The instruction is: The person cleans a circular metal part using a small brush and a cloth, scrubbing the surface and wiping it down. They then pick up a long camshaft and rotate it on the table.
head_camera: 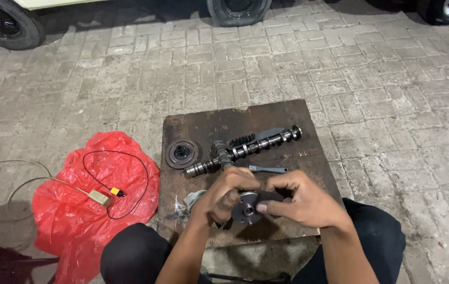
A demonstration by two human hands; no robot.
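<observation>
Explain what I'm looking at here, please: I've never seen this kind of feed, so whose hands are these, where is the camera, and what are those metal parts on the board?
There is one picture, taken by a camera worn on a person's head and looking down, so the hands are that person's own. They sit on brick paving with a dark, stained board in front of their knees. The left hand and right hand together grip a round metal hub just above the board. On the board lie a long camshaft, a black brush behind it, a dark round pulley to its left, and a grey-handled tool. Left of the board is a red plastic bag with a black wire and a small box on it. Car tyres show at the top.
</observation>
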